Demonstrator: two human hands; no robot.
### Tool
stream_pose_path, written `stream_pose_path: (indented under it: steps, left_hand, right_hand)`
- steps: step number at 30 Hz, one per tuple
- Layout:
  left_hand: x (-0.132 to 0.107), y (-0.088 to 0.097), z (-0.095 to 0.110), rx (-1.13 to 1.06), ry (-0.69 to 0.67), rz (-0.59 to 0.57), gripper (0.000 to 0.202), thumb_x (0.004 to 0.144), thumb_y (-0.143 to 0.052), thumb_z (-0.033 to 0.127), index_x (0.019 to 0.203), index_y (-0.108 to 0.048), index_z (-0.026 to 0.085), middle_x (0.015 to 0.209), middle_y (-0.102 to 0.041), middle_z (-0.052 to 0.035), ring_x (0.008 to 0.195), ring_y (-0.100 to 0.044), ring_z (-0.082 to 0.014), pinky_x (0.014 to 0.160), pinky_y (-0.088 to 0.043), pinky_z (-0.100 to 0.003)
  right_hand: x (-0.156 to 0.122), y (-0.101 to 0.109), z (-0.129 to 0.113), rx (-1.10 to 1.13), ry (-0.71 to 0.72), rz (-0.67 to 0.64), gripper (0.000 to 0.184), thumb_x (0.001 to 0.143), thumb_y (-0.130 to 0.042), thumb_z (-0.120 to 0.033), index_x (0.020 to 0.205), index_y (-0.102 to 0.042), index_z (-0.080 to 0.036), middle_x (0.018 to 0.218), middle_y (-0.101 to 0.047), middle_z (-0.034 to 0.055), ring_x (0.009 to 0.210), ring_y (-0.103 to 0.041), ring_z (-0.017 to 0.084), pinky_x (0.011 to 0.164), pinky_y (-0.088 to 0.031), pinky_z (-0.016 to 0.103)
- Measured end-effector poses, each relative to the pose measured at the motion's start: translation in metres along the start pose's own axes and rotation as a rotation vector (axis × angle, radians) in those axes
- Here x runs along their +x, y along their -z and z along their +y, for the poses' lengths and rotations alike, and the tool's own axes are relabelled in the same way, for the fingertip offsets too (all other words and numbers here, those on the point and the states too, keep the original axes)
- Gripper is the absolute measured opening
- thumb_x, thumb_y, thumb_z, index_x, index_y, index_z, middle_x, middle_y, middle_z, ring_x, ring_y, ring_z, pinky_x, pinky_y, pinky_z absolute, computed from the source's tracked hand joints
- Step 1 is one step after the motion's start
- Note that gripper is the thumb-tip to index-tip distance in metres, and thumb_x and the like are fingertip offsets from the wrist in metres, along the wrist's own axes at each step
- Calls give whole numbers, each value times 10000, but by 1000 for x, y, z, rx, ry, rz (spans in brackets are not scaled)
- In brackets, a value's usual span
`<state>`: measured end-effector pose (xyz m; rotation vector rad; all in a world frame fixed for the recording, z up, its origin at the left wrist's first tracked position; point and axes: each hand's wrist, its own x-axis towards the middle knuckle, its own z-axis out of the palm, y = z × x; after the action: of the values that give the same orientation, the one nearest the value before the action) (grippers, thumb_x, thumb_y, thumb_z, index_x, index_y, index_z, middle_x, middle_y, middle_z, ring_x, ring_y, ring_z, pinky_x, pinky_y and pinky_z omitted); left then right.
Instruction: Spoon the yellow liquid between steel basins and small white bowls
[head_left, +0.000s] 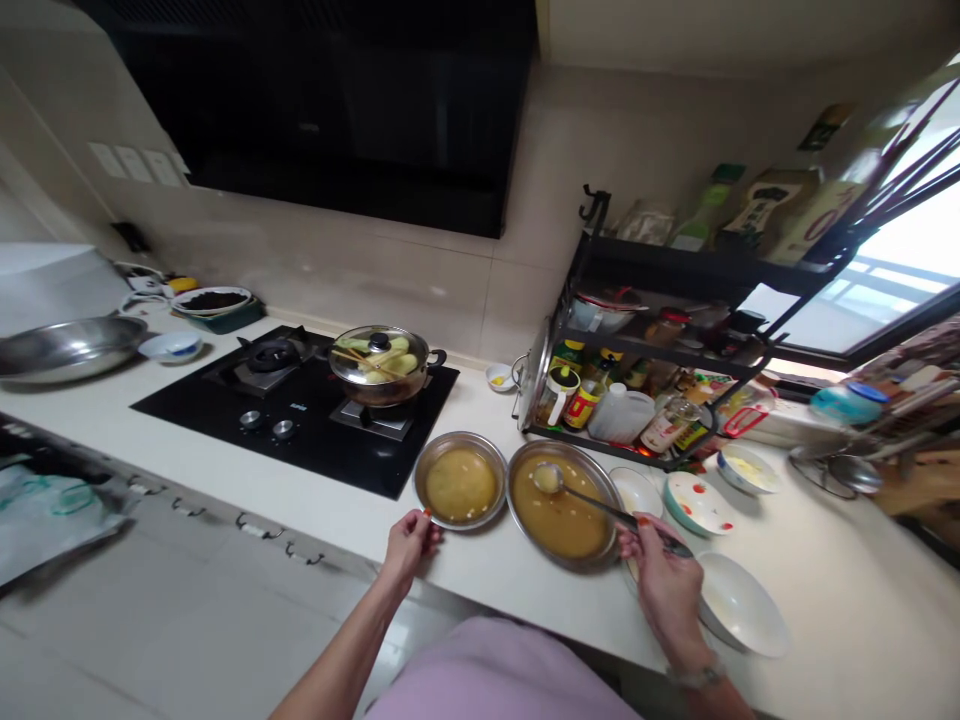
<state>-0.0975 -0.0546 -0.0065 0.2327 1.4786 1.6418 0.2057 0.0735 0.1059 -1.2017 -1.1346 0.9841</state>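
My right hand [664, 575] is wrapped round the dark handle of a ladle [549, 478]. The ladle's head rests in the brownish liquid of the larger steel bowl [517, 520], with pale bits floating about it. Just left stands a smaller steel bowl [418, 478] of similar, yellower liquid. My left hand [411, 545] is closed at this bowl's near-left rim, thumb on the edge; the fingers under it are partly hidden. A white bowl [746, 605] sits beside my right wrist. Behind the ladle handle are a small white dish [636, 490] and a green-edged dish with red spots [699, 502].
A glass-lidded pan [382, 365] with pale green pieces inside stands on the black gas hob [315, 460]. A black rack [697, 350] of bottles and jars is behind the bowls. Far left lies a wide steel pan [71, 348]. The counter's front edge [360, 550] runs near my hands.
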Motion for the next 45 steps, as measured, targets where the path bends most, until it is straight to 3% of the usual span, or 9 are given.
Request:
stream_pose_path:
  steps: [5,9,11,16,23,27,34,40,45]
  left_hand:
    - [0,0,-1,-8,-1,5,415,584,-736,521,628,-524,167,523,-601,20,451,-532,-79,424,-387,-170]
    - [0,0,-1,-12,1,16,423,563,-748,520,618,-521,168,526,-605,16,451,-539,-84,422,-394,-176]
    - [0,-1,0,-4,-1,15,427,564,-744,528,612,-522,167,512,-595,19,441,-531,-82,419,-392,-176]
    - [-1,-3,2,-1,-11,21,439,556,-740,541,596,-507,171,515,-589,20,447,-532,-84,418,-399,-179]
    - [-1,-4,1,14,-5,34,433,569,-724,547,610,-511,171,531,-598,17,457,-535,-81,420,-388,-172]
    - [1,-4,-1,5,-15,43,442,564,-724,551,599,-491,178,523,-588,24,458,-534,-82,420,-375,-171]
    - [3,-3,-5,-8,-27,37,443,580,-708,565,614,-492,179,531,-583,25,454,-538,-88,416,-369,-175]
    - [0,-4,-1,16,-28,34,445,584,-699,570,612,-492,178,538,-581,21,446,-536,-91,420,-378,-182]
    - [-2,-2,1,29,-15,30,437,591,-706,564,632,-522,169,559,-596,10,467,-550,-94,438,-397,-186]
  right_hand:
    - [-3,26,3,-265,331,-116,292,803,-606,-422,916,-661,-158,633,-660,48,511,-610,174,536,-535,311]
    - [-5,39,8,-416,698,-291,163,825,-572,-274,904,-699,-208,867,-705,83,769,-678,211,607,-572,319]
    - [-8,38,9,-412,772,-320,160,822,-575,-232,917,-703,-218,915,-703,86,840,-675,223,612,-581,325]
    - [-26,-1,8,-172,568,-347,203,887,-526,-197,1042,-656,-207,835,-666,53,582,-614,133,578,-557,291]
    - [-46,-73,28,-99,331,-640,230,897,-511,-343,969,-674,-196,801,-647,43,555,-594,118,527,-530,249]
    - [-50,-92,43,-82,129,-606,344,846,-538,-489,903,-664,-173,672,-632,22,515,-591,131,495,-515,247]
    - [-43,-97,41,138,-236,-364,478,672,-691,-572,877,-587,-153,571,-646,22,437,-568,140,449,-486,256]
    - [-36,-81,22,222,-262,-283,447,658,-740,-496,892,-588,-148,628,-684,55,479,-594,155,441,-483,258]
    - [-25,-56,10,156,-160,-214,417,693,-700,-525,866,-584,-164,601,-671,49,519,-642,204,419,-480,277]
